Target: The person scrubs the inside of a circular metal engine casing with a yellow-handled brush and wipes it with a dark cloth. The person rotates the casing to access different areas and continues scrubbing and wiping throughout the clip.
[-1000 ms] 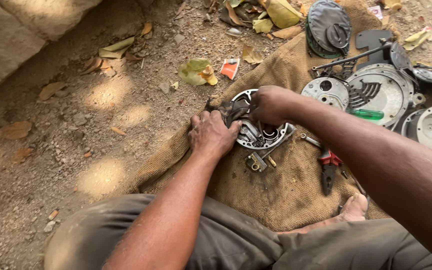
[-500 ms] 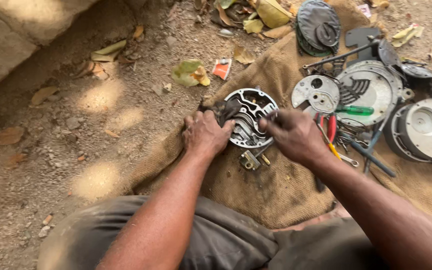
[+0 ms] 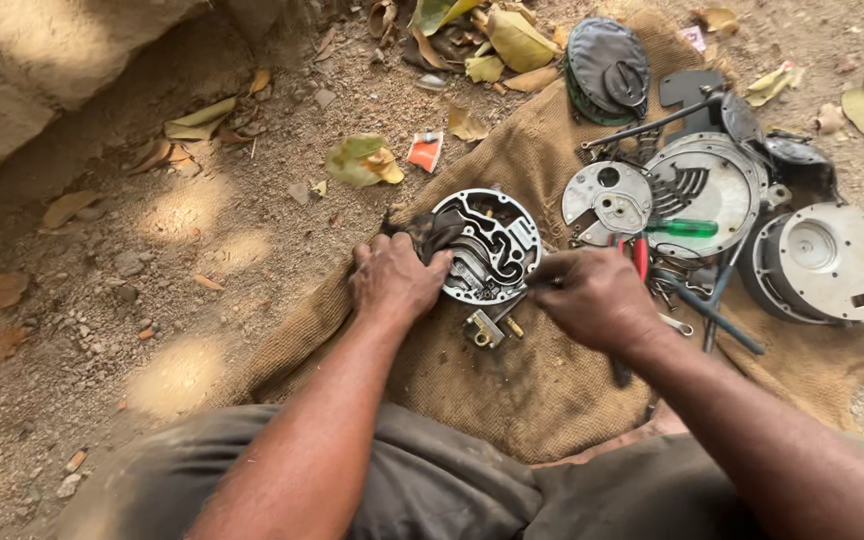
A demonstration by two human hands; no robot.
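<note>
A round metal plate with dark wiring (image 3: 492,245) lies on a burlap sack (image 3: 512,370) spread over the dirt. My left hand (image 3: 394,280) rests on the plate's left edge, fingers curled over it and a dark rag. My right hand (image 3: 597,298) sits just right of the plate, fingers pinched on a thin tool whose tip reaches the plate's lower right edge. A small brass-coloured part (image 3: 484,328) lies below the plate.
Right of my hands lie round metal covers (image 3: 607,200) (image 3: 837,262), a green-handled screwdriver (image 3: 682,228), red-handled pliers (image 3: 640,255), long rods and a dark domed cover (image 3: 607,65). Dry leaves (image 3: 364,160), stones and a rock wall (image 3: 42,70) are at the left and back.
My right hand moved off the top of the plate, went right toward the tools, and now sits beside the plate's right edge holding a thin tool. My left hand stayed on the plate.
</note>
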